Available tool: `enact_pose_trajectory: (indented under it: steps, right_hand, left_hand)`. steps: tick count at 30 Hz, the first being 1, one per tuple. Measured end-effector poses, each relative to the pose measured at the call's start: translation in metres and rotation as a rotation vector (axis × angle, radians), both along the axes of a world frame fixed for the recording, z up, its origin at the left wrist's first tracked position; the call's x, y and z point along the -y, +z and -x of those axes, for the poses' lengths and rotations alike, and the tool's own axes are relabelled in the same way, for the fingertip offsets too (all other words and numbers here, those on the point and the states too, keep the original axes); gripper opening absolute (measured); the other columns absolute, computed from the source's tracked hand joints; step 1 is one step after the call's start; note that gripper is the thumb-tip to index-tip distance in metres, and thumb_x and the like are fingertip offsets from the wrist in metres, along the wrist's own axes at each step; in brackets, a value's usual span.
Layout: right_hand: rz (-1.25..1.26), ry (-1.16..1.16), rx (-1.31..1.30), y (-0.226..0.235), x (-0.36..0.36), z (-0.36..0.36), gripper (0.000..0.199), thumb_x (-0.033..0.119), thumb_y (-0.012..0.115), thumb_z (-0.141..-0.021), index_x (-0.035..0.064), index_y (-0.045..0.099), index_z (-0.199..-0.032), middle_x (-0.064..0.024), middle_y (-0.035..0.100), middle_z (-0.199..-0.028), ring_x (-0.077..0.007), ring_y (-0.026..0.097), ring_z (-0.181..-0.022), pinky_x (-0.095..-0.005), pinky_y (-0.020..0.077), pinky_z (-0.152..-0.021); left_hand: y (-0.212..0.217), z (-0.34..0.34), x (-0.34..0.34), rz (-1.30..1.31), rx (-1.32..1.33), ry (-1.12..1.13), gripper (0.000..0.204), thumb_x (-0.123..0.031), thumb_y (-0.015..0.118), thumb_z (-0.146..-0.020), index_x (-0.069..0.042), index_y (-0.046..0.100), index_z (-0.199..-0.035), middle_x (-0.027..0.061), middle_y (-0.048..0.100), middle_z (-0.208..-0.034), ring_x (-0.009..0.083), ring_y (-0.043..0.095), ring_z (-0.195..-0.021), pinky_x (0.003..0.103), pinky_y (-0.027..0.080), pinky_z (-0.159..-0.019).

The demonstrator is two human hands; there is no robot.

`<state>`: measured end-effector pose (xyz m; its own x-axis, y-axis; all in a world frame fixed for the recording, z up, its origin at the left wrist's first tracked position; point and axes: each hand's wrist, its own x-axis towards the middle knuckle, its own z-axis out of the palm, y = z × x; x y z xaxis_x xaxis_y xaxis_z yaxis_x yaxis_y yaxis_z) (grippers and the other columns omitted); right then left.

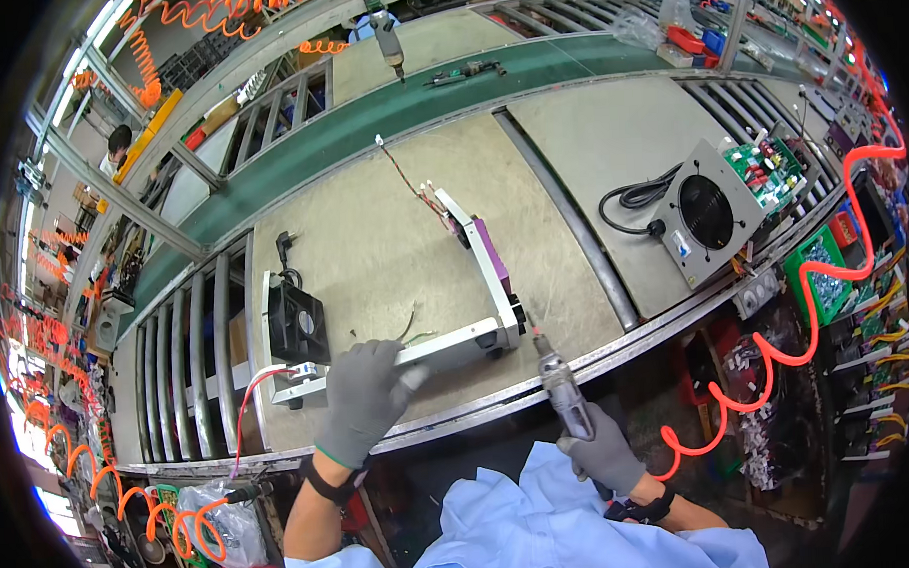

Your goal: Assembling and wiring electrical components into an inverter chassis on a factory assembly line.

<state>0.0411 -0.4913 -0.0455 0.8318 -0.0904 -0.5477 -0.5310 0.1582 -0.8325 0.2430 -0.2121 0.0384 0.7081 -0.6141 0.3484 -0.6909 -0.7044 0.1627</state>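
Note:
My left hand (366, 399), in a grey glove, rests on the near rail of a white metal chassis frame (446, 339) lying on a beige work board (373, 247). A black fan (296, 323) stands at the frame's left end, with a red wire (253, 391) trailing off it. A purple strip (494, 255) runs along the frame's right side, and red wires (411, 185) lead away from its far corner. My right hand (603, 451), also gloved, grips a grey pneumatic screwdriver (562, 390) pointing up, just right of the frame's near corner.
A second board on the right carries a grey panel with a round fan (707, 213), a black cable (637, 192) and a green circuit board (766, 163). An orange coiled air hose (777, 343) hangs at the right. A green bin (825, 281) sits beyond the edge. A hanging driver (386, 36) is above.

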Motion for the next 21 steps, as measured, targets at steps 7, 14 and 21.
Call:
enact_pose_trajectory:
  steps: [7,14,21]
  right_hand:
    - [0.013,0.022,0.017,0.008,-0.031,-0.024,0.025,0.006,0.068,-0.091,0.0033,0.05,-0.108,-0.0069,0.057,-0.08,-0.0132,0.06,-0.05,-0.0296,0.051,-0.043]
    - [0.17,0.06,0.077,-0.004,0.02,-0.006,0.042,0.006,0.076,-0.082,-0.0007,0.057,-0.119,-0.0123,0.065,-0.105,-0.0192,0.071,-0.087,-0.0344,0.0615,-0.073]
    - [0.813,0.545,0.2,0.039,0.092,0.013,0.076,0.011,0.075,-0.078,0.0092,0.049,-0.15,-0.0227,0.071,-0.114,-0.0427,0.072,-0.105,-0.0446,0.0591,-0.088]
  left_hand:
    - [-0.022,-0.006,0.005,0.21,0.114,0.031,0.032,-0.036,0.082,-0.085,-0.007,0.067,-0.086,0.0114,0.061,-0.069,0.0338,0.062,-0.062,0.044,0.046,-0.056]
    - [-0.015,0.029,0.019,0.303,0.177,0.066,0.046,-0.019,0.081,-0.084,-0.003,0.065,-0.123,0.0188,0.064,-0.119,0.0386,0.064,-0.103,0.046,0.053,-0.088]
    - [-0.082,0.092,0.055,0.58,-0.422,0.054,0.025,-0.008,0.075,-0.089,-0.004,0.071,-0.113,0.0178,0.068,-0.099,0.0359,0.068,-0.089,0.043,0.056,-0.076]
